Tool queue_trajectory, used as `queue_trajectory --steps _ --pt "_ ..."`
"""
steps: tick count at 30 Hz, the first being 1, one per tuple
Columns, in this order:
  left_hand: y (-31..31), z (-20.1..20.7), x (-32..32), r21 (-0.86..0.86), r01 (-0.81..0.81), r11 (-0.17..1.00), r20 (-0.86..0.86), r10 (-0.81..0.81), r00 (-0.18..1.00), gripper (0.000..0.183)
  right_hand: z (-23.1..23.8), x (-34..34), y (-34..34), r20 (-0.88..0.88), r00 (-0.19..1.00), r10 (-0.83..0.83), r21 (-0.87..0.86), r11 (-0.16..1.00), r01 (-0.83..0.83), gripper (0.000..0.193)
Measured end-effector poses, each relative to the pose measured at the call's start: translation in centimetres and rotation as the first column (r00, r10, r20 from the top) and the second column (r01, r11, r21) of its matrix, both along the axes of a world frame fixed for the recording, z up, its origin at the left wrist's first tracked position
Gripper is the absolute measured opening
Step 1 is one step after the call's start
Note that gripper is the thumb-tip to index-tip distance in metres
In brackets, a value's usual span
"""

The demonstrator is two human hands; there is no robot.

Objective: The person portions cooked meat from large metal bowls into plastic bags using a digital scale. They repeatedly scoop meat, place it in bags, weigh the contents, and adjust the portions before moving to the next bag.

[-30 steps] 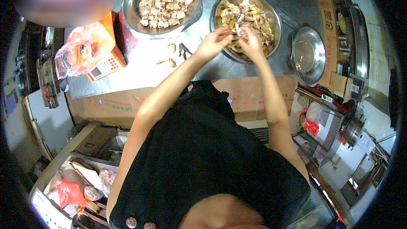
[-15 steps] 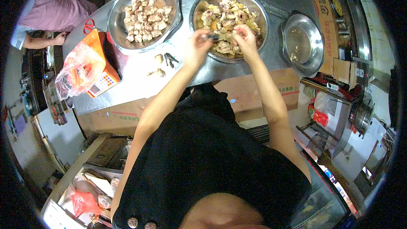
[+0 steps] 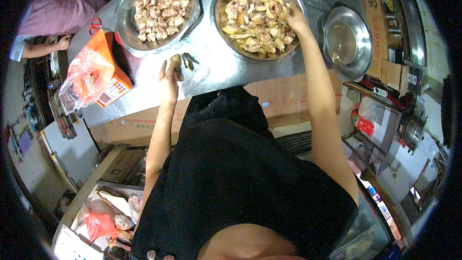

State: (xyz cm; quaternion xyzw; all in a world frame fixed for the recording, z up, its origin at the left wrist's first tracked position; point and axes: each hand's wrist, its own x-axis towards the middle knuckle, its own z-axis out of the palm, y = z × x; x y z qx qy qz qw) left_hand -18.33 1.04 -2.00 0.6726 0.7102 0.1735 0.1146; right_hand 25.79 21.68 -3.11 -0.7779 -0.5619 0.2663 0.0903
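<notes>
Bright glare on a metal table (image 3: 284, 70) in a cluttered room

Cardboard (image 3: 371, 29) borders the table's right end; at lower left, a shelf unit (image 3: 90, 188) holds a red plastic bag (image 3: 100, 225). Past the left edge, a co-worker in pink (image 3: 65, 12) has a hand (image 3: 64, 42) at the table corner, near an orange scale (image 3: 120, 85) partly covered by clear plastic (image 3: 79, 84). Left to right, a wide metal basin (image 3: 126, 19) carries chopped meat (image 3: 159, 14), a 2nd basin (image 3: 220, 9) a heap of yellowish meat pieces (image 3: 260, 17), a 3rd basin (image 3: 358, 53) a few scraps. The right hand (image 3: 299, 20) is at the heap's right side; whether its grip pinches a piece, I cannot tell. The left hand (image 3: 168, 84) has its grip spread, beside yellowish bits (image 3: 176, 61) and dark ones (image 3: 189, 61) on the table.
</notes>
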Motion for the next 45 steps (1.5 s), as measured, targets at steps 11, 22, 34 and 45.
queue_trajectory --steps 11,22,34,45 --pt "6.2 -0.2 13.8 -0.369 0.054 0.928 0.694 0.236 0.68 0.068 3.9 -0.6 3.3 -0.365 0.915 -0.171 -0.587 0.806 -0.084 0.094" --pt "7.6 -0.4 16.5 -0.413 -0.069 0.908 0.766 0.387 0.512 0.075 0.3 -0.7 4.8 -0.643 0.766 -0.009 -0.387 0.867 -0.315 0.097" --pt "7.7 -1.8 16.0 -0.373 -0.045 0.927 0.773 0.338 0.537 0.073 3.2 -6.3 2.1 -0.586 0.764 0.27 0.002 0.944 -0.331 0.065" --pt "8.0 -1.9 16.0 -0.212 -0.023 0.977 0.71 0.17 0.684 0.068 1.2 -20.8 -6.2 -0.169 0.965 0.198 0.362 0.924 -0.126 0.042"
